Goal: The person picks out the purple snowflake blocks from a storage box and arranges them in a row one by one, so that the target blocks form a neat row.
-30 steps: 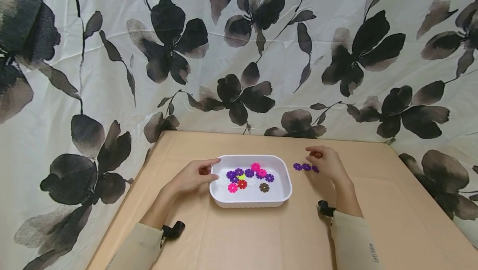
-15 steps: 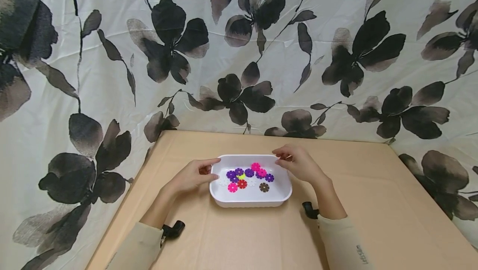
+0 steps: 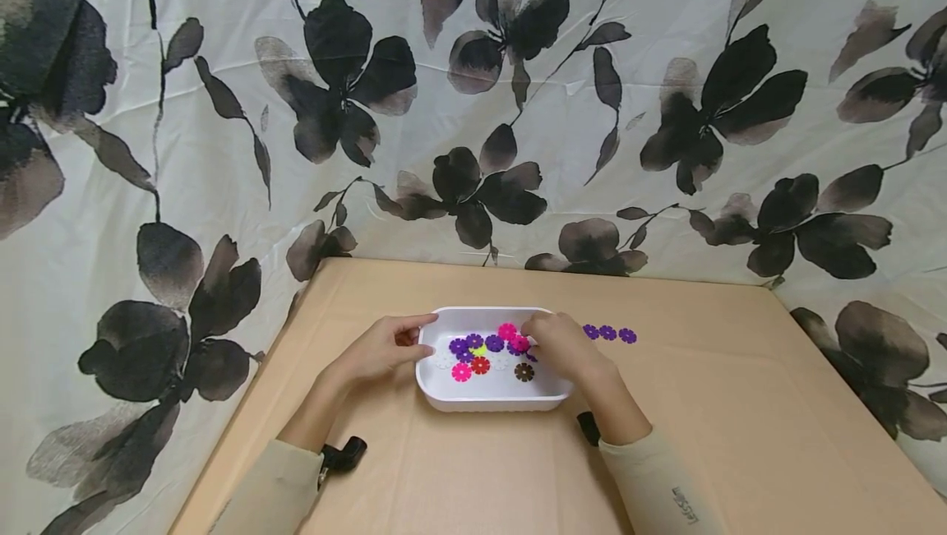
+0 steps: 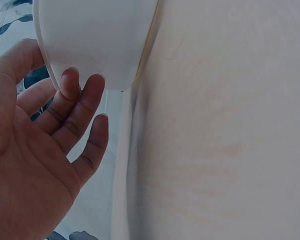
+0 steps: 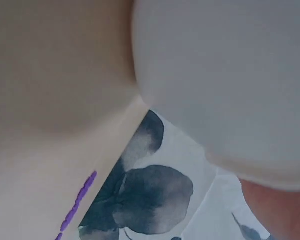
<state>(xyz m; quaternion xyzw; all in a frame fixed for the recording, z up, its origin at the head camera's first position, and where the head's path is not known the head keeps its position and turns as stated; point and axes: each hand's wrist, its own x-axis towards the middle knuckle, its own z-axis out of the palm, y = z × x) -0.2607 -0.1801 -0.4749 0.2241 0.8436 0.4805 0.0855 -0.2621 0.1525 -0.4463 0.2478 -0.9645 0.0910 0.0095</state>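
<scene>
A white tray (image 3: 488, 394) holds several flower-shaped plastic pieces: purple (image 3: 494, 343), pink (image 3: 462, 372), red (image 3: 480, 365), brown (image 3: 524, 372), yellow and pale ones. My left hand (image 3: 381, 352) grips the tray's left end; in the left wrist view, that hand (image 4: 45, 125) has its thumb and fingers about the rim. Over the tray's right side, my right hand (image 3: 565, 346) reaches down among the pieces with bent fingers. Its fingertips are mostly hidden, so whether they pinch a piece cannot be told. The tray's wall (image 5: 225, 90) covers most of that hand in the right wrist view.
Right of the tray, 3 purple flower pieces (image 3: 607, 333) lie in a row on the tan tabletop (image 3: 488, 469). A white cloth with dark flowers (image 3: 473, 108) hangs behind the table's far edge.
My right hand has moved left from beside the purple row, over the tray's right rim and down to the pieces inside. The left hand stays on the tray.
</scene>
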